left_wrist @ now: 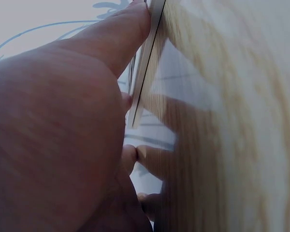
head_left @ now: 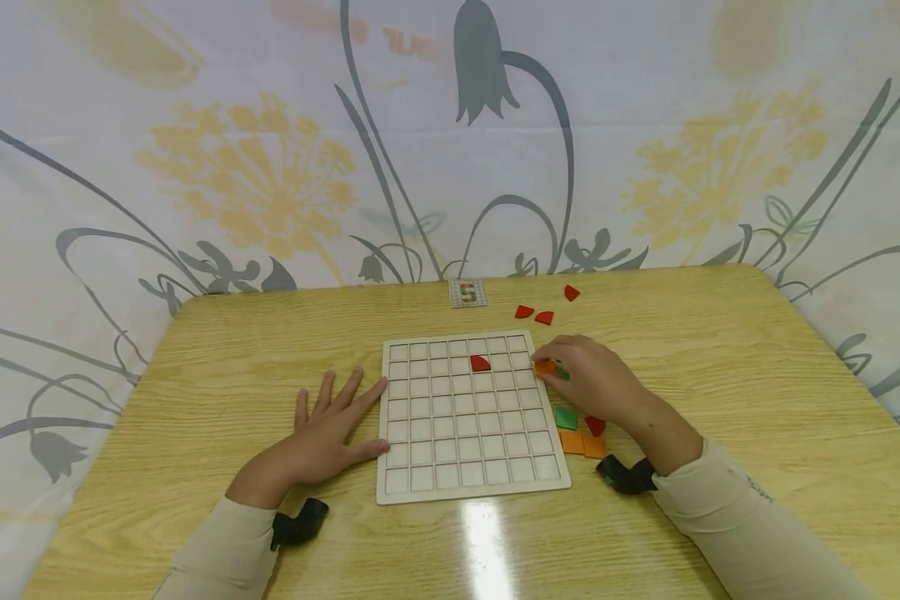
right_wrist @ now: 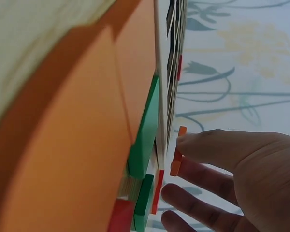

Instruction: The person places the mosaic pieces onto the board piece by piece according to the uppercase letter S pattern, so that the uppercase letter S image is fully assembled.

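Observation:
A white board with a square grid (head_left: 441,406) lies on the table, and a red quarter-round tile (head_left: 480,363) sits in one of its upper cells. My left hand (head_left: 322,446) rests flat with spread fingers, its thumb and forefinger touching the board's left edge. Just off the right edge, my right hand (head_left: 596,375) pinches an orange tile (right_wrist: 179,152) between thumb and finger. A green tile (head_left: 562,372) shows partly beneath that hand. Nearer me lie another green tile (head_left: 566,417), a red tile (head_left: 595,426) and two orange square tiles (head_left: 572,442) side by side.
Behind the board lies a small card (head_left: 468,292) printed with a coloured figure on a grid. Three red quarter-round tiles (head_left: 544,317) lie right of it. A flower-patterned cloth (head_left: 450,167) hangs at the back edge of the wooden table (head_left: 217,367).

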`<state>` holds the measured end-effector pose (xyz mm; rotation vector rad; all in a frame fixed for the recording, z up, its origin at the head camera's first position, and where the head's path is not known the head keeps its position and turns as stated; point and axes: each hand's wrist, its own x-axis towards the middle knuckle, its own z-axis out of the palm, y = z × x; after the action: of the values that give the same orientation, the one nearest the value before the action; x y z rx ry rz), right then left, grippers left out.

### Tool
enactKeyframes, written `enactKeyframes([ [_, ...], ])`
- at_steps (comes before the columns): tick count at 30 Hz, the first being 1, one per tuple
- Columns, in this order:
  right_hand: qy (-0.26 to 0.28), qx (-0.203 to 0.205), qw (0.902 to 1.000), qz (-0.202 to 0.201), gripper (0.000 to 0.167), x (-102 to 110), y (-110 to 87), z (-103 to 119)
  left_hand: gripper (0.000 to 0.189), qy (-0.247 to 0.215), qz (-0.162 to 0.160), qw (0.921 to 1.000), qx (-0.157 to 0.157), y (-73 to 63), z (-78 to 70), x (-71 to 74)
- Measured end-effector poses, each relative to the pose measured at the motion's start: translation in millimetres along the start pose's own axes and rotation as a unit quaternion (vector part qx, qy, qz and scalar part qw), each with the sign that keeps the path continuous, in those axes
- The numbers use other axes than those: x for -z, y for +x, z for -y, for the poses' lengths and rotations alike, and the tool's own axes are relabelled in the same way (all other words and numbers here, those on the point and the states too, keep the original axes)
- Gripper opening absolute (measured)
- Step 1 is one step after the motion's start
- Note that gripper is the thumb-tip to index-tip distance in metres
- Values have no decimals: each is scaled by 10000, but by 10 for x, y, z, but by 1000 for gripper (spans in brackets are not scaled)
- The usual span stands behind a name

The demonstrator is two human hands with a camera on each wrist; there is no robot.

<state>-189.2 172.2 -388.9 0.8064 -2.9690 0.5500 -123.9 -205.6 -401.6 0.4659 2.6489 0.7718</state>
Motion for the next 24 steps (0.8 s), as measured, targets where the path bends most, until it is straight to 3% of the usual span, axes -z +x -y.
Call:
enactKeyframes([
  [24, 249, 271, 9993, 65, 24, -31, 317, 345, 84, 71, -15, 10000, -46, 24, 59, -32],
])
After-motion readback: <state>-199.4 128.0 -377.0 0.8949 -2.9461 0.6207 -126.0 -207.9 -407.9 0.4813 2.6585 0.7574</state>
